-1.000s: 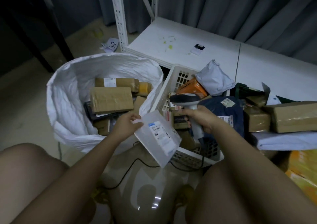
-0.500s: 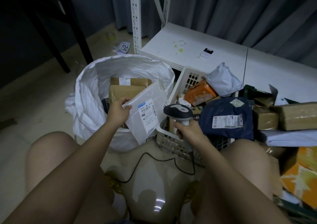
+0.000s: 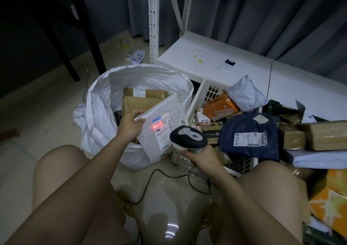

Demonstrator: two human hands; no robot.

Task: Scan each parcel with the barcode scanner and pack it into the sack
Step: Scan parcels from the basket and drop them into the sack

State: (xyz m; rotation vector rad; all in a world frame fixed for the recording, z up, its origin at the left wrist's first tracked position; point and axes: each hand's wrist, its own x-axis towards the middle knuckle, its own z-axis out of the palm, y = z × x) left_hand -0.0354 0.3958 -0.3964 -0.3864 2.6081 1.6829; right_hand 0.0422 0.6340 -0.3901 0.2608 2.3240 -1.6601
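Over the sack [image 3: 97,102], left hand [image 3: 129,125] pinches the mailer [image 3: 161,117]; right hand [image 3: 201,157], at 3 o'clock, grips the scanner [image 3: 188,137], scanning. Next move: drop the mailer inside.

White sack [image 3: 105,102], centre left. Translucent white mailer [image 3: 165,111], red scan line on label. Black-and-grey barcode scanner [image 3: 188,137]. Navy parcel [image 3: 247,130]; orange box [image 3: 220,106], white speckles; brown cartons right [image 3: 326,135].

"501E M1 A21B" is printed on the white mailer's label [image 3: 161,130]. "J-2" is handwritten on a paper slip [image 3: 138,56] lying on the far floor. "7002" is seen on a small tag [image 3: 183,121].
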